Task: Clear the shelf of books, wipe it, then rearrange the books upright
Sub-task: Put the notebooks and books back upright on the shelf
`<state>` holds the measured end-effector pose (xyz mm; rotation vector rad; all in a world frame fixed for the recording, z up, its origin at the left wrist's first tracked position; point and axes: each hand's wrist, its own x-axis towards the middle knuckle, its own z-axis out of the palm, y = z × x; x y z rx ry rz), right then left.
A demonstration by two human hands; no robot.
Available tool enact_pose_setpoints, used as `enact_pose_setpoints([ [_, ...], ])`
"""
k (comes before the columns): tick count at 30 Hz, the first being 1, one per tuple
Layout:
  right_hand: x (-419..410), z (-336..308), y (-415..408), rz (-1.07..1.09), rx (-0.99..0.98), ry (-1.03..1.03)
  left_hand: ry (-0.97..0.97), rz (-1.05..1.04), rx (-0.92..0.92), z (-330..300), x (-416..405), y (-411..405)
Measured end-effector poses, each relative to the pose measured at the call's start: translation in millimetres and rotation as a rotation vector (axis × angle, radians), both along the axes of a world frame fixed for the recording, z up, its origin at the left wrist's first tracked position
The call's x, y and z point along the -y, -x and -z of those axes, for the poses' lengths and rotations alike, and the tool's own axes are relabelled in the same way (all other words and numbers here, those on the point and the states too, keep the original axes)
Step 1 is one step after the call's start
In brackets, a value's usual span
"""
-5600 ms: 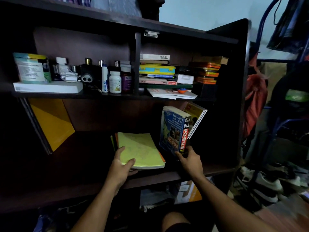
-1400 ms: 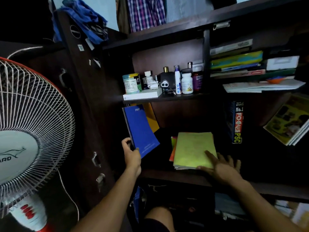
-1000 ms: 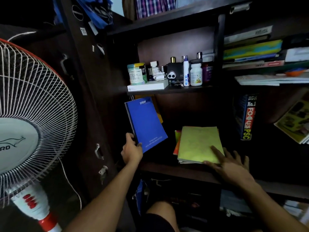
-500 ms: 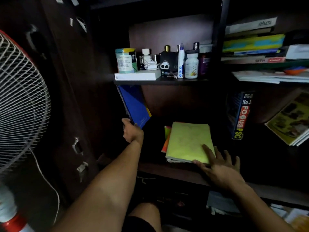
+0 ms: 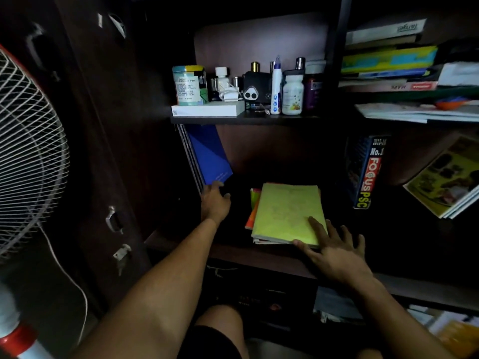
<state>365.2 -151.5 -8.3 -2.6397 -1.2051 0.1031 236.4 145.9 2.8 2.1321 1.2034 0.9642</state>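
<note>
The task looks to be in its last part, the rearranging. On the shelf [image 5: 233, 251] a blue book [image 5: 210, 154] leans against the left wall, almost upright, with thin dark ones behind it. The left hand [image 5: 215, 203] touches its lower corner with relaxed fingers and does not grip it. At the right a thick Focus book [image 5: 365, 172] stands upright, and a magazine [image 5: 445, 177] leans beyond it. In the middle a small stack with a yellow-green book [image 5: 287, 211] on top lies flat. The right hand [image 5: 334, 251] rests on its near corner, fingers spread and straight. I judge this stack is what is left to set upright. Whether the shelf is already wiped, I cannot tell; no cloth shows.
</note>
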Motion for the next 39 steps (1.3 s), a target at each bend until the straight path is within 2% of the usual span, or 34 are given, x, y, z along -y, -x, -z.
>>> enact_pose_setpoints([
  [3, -0.8, -0.6, -0.2, 0.004, 0.006, -0.005, -0.136, 0.219, -0.311, 5.8, 22.4, -2.8],
  [5, -0.7, -1.0, 0.0, 0.006, -0.001, -0.019, -0.181, 0.325, -0.393, 6.5, 37.1, -0.4],
  [12, 3.8, -2.5, 1.6, 0.017, -0.030, -0.116, 0.079, 0.500, -0.088, 8.1, 49.8, 18.6],
  [18, 5.2, -2.1, -1.0, 0.049, 0.000, -0.243, 0.260, 0.676, 0.074, 5.6, 49.3, 27.5],
  [23, 5.4, -3.0, -4.9, 0.077, -0.047, -0.241, 0.227, 0.743, -0.038, 3.1, 51.7, 30.0],
  [27, 9.3, -5.4, -3.4, 0.038, -0.068, -0.237, -0.017, 0.522, -0.144, 7.7, 54.0, 21.2],
  [30, 8.9, -2.3, -4.1, 0.017, -0.048, -0.226, 0.005, 0.320, -0.193, 8.7, 53.9, 18.5],
  [33, 9.1, 0.0, -7.0, -0.005, -0.032, -0.250, -0.041, 0.373, -0.266, 7.6, 57.6, 18.5],
  [35, 9.6, 2.2, -10.0, -0.019, -0.034, -0.277, 0.000, 0.482, -0.229, 8.2, 58.1, 21.4],
  [39, 9.6, 5.2, -12.9, -0.033, -0.024, -0.305, 0.315, 0.661, 0.035, 6.5, 53.5, 31.7],
])
